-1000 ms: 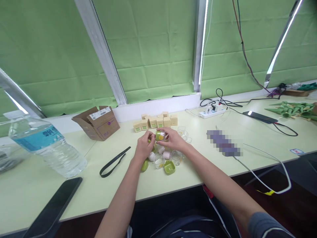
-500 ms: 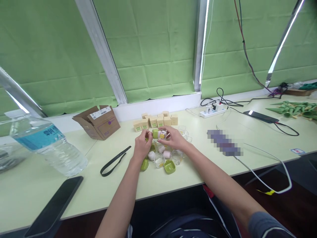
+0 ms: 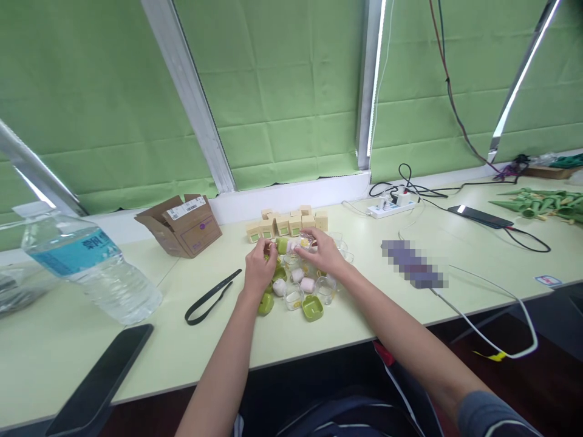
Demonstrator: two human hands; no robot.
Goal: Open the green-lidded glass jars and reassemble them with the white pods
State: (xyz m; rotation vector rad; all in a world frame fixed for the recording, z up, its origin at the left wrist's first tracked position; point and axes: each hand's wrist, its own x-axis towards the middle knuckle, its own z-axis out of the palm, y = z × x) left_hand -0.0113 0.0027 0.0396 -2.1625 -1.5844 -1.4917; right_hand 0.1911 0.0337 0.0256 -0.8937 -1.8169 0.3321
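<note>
Over the middle of the pale green table (image 3: 319, 340), my left hand (image 3: 259, 270) pinches a small green lid (image 3: 282, 244). My right hand (image 3: 323, 252) grips a small clear container (image 3: 304, 243) right beside that lid, the two pieces slightly apart. Beneath my hands lies a cluster of parts: green lids (image 3: 312, 308), clear cups (image 3: 292, 297) and pink and white pieces (image 3: 306, 284). A row of small tan boxes (image 3: 286, 223) stands just behind.
An open cardboard box (image 3: 182, 224) and a lying water bottle (image 3: 86, 267) are at the left, with a black strap (image 3: 210, 296) and a dark phone (image 3: 98, 382) nearer me. A power strip (image 3: 389, 206), cables, another phone (image 3: 480, 214) and green cones (image 3: 537, 203) are at the right.
The green lid and the clear container, held together a second ago, have come apart between my hands. Both hands have shifted slightly away from me.
</note>
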